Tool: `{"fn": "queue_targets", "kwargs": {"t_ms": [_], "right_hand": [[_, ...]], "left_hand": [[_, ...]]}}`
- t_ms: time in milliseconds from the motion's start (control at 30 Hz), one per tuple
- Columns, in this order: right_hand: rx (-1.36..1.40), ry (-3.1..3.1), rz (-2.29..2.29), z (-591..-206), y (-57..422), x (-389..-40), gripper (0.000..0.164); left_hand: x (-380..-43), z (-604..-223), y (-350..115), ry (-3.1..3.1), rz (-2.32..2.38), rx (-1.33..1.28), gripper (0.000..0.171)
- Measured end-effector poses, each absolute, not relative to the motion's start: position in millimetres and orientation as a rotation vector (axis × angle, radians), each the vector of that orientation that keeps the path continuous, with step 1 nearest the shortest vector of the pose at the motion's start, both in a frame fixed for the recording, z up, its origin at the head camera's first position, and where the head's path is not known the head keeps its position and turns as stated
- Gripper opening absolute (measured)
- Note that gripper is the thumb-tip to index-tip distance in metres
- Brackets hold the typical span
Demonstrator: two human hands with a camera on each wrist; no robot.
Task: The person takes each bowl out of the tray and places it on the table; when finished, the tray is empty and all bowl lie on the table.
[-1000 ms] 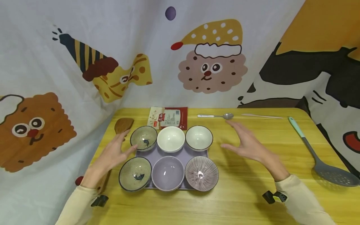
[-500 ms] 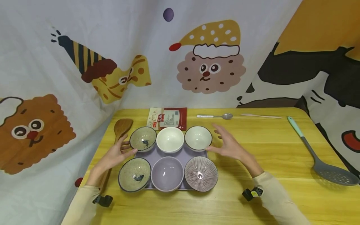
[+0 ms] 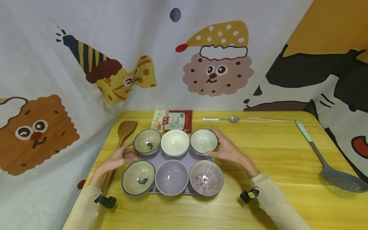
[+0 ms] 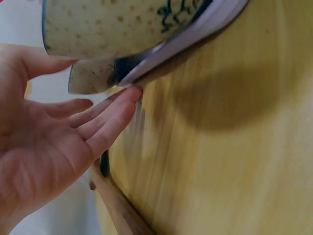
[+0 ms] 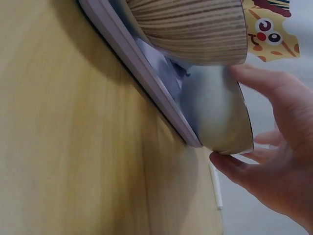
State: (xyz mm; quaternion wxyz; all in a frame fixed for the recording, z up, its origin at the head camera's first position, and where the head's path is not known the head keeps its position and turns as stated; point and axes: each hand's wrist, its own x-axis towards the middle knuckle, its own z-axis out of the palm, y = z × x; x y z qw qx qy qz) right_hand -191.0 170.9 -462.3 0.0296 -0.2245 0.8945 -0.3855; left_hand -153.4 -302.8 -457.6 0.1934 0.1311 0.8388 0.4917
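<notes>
A lilac tray (image 3: 181, 156) carries several bowls in two rows. My left hand (image 3: 115, 159) is at the tray's left side, between two speckled bowls with fish drawings, the back bowl (image 3: 147, 141) and the front bowl (image 3: 138, 178). Its fingers stretch out; in the left wrist view the fingertips (image 4: 132, 93) meet the tray's edge. My right hand (image 3: 230, 151) curls round the white dark-rimmed bowl (image 3: 203, 141) at the back right, thumb at the rim and fingers on its outer wall (image 5: 215, 112). Nearby are a plain white bowl (image 3: 175, 142), a purple bowl (image 3: 172, 177) and a striped bowl (image 3: 206, 178).
A wooden spatula (image 3: 126, 129) lies left of the tray. Behind the bowls are a red-and-cream packet (image 3: 172, 119), a spoon (image 3: 221, 119) and a thin wooden knife (image 3: 267, 119). A grey slotted turner (image 3: 330, 169) lies far right. A printed cloth (image 3: 161, 89) hangs behind.
My right hand has moved left, from over the table to the back right bowl. My left hand has lowered slightly beside the tray. The bowls stand where they were.
</notes>
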Motion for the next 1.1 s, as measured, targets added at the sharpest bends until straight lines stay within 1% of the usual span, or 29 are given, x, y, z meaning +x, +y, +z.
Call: {"fn": "queue_targets", "kwargs": {"t_ms": [200,267,367,533,733,1100], "right_hand": [[-0.698,2.706,-1.225,-463,169,-195,0.123],[-0.719,2.688,-1.237,-463,169,-196,0.124],[-0.753,2.660,-1.246,-464,167,-198,0.123],[-0.763,2.652,-1.237,-466,166,-201,0.123],[-0.769,2.677,-1.296,-468,167,-200,0.120],[-0.599,2.722,-1.459,-479,180,-195,0.119]], "left_hand": [[-163,-467,-303,2.366,1.360,0.341,0.067],[-165,-470,-302,2.372,1.359,0.321,0.059],[-167,-475,-303,2.388,1.348,0.292,0.053],[-169,-479,-305,2.368,1.391,0.229,0.059],[-168,-486,-309,2.314,1.456,0.206,0.067],[-169,-492,-312,2.280,1.475,0.195,0.067]]}}
